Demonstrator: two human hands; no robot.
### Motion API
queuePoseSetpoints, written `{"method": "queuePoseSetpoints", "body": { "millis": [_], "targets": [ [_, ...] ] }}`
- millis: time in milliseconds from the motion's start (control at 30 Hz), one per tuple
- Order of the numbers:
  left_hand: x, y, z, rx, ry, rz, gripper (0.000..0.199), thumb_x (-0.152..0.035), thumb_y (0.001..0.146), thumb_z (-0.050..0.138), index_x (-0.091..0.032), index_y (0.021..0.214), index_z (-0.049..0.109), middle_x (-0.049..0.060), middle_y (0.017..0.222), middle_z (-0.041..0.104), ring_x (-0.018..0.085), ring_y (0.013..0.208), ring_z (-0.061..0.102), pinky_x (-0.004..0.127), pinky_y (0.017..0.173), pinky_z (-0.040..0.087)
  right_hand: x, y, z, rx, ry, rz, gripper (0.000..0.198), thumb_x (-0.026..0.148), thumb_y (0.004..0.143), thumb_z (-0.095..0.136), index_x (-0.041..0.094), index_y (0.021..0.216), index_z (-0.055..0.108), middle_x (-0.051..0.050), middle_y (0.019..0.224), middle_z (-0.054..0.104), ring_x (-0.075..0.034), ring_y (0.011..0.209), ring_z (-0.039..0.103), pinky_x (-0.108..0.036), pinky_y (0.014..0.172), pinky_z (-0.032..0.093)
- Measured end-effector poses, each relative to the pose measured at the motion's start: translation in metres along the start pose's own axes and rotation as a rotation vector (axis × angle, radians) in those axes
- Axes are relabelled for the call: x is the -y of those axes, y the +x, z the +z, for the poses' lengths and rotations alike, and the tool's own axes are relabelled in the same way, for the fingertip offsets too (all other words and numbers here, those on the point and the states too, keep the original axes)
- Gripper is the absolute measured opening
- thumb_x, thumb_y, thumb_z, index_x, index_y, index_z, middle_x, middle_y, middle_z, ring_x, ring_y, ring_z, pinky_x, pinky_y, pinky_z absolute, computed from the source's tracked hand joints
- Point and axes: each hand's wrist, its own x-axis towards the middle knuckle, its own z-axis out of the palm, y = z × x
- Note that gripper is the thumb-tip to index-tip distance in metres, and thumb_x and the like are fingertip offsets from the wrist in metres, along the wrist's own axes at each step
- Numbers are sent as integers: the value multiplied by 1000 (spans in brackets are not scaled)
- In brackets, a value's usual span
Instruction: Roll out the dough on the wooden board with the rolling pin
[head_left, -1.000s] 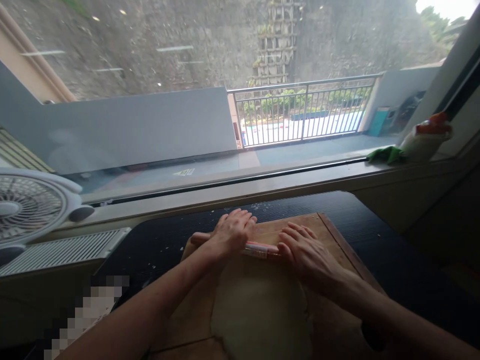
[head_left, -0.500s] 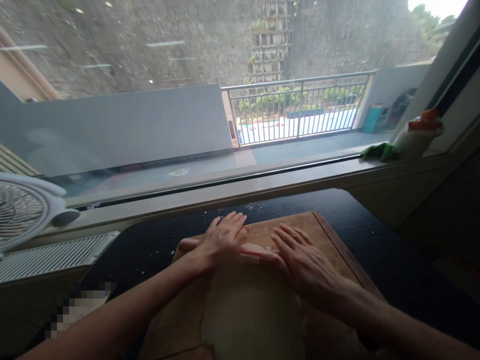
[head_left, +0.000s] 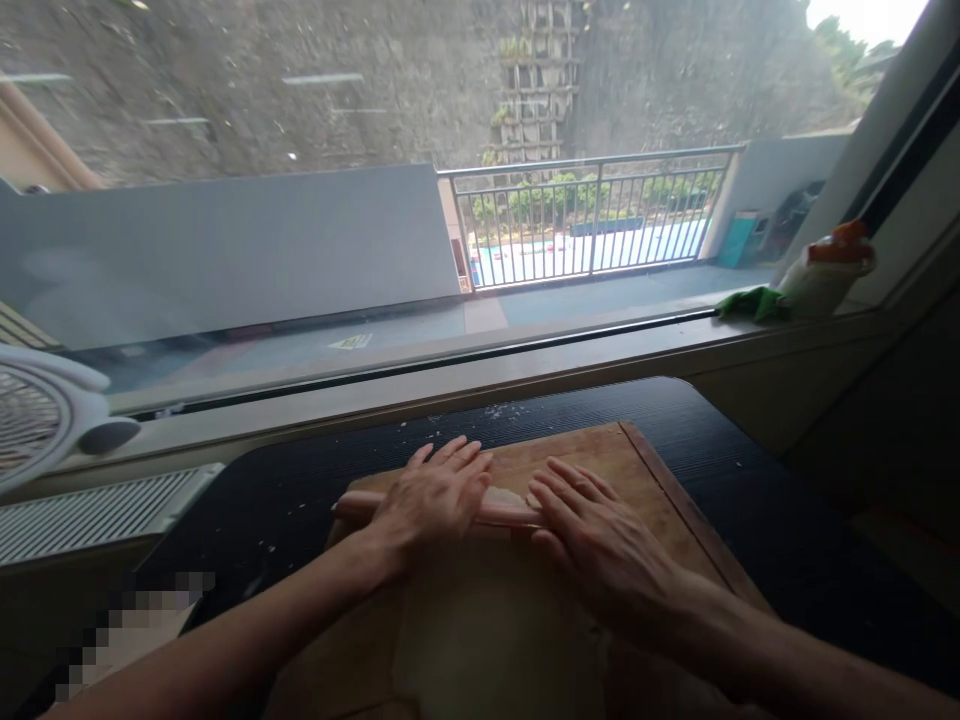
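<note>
A wooden rolling pin (head_left: 510,514) lies crosswise on a wooden board (head_left: 592,452), its left end sticking out past my left hand. My left hand (head_left: 439,492) rests on the pin with fingers stretched out and pointing away from me. On the pin's right part lies my right hand (head_left: 592,520), palm down, its fingers also extended. Between my forearms a wide, thin sheet of pale dough (head_left: 495,630) spreads over the board toward me, dim in shadow. A bit of dough shows just beyond the pin, between the hands.
The board sits on a black table (head_left: 675,420) dotted with white crumbs. Behind it runs a window sill (head_left: 450,372), holding a green cloth (head_left: 754,303) and an orange-topped bottle (head_left: 825,275) at right. A white fan (head_left: 45,415) stands at left. A blurred patch covers the lower left.
Both hands and the rolling pin have come slightly toward me, and more of the pin's left end shows. The view has shifted a little.
</note>
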Motion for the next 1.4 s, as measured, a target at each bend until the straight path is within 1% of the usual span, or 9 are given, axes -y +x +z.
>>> {"method": "queuePoseSetpoints", "body": {
  "millis": [200,333,500,800,900,1033,1133,1300,1400],
  "targets": [
    [1,56,-7,-3,-33,-141,51,-42,94,21,-18,135,40,8,144,36,25,135,25,49,106,24,-28,36,2,75,-38,126,31,33,94,34,18,96,61,-8,113,60,-23,121,44,-43,103,32],
    [-8,7,-2,-79,-2,-38,47,-41,94,23,-22,129,48,7,138,44,24,132,32,50,107,23,3,2,-4,51,-14,0,32,29,94,34,18,117,54,-9,125,54,-23,127,38,-42,106,30],
    [-10,-53,10,-232,54,131,52,-38,92,31,-15,139,34,10,142,39,23,132,31,45,109,24,31,-32,-1,-3,-37,-175,48,27,91,40,13,137,35,-10,137,44,-23,133,29,-38,108,30],
    [-5,43,-5,-65,42,-27,42,-35,94,26,-23,126,50,6,141,40,24,133,29,48,105,25,-15,29,10,-16,-120,94,33,31,94,33,13,109,58,-13,122,55,-27,126,38,-47,105,29],
    [-12,23,-2,-120,39,-21,44,-35,95,22,-21,125,51,7,137,46,24,131,33,50,105,26,0,12,7,-2,-89,24,32,28,94,35,15,117,53,-11,123,55,-24,124,40,-43,106,29],
    [-18,-40,9,-228,20,51,47,-38,94,26,-16,132,44,9,138,45,23,131,34,47,108,25,32,-24,1,-5,-43,-133,45,26,91,40,15,135,36,-10,134,46,-22,128,34,-38,107,29],
    [-16,-56,11,-228,28,80,50,-38,93,28,-14,136,39,11,141,39,23,132,32,45,109,25,36,-21,0,12,-50,-96,42,30,92,38,14,131,41,-10,131,49,-23,125,37,-37,105,29],
    [-9,11,2,-173,-21,-102,48,-43,95,19,-21,120,54,6,132,51,20,127,39,41,106,28,-2,40,6,108,-151,149,40,38,96,26,17,98,61,-10,105,61,-21,106,50,-37,94,35],
    [-10,46,-4,-124,-46,-246,49,-48,93,21,-21,119,53,7,133,50,22,126,40,43,104,30,-21,63,9,209,-206,177,34,37,94,34,18,95,62,-9,98,62,-20,106,49,-33,91,35]
  ]
}}
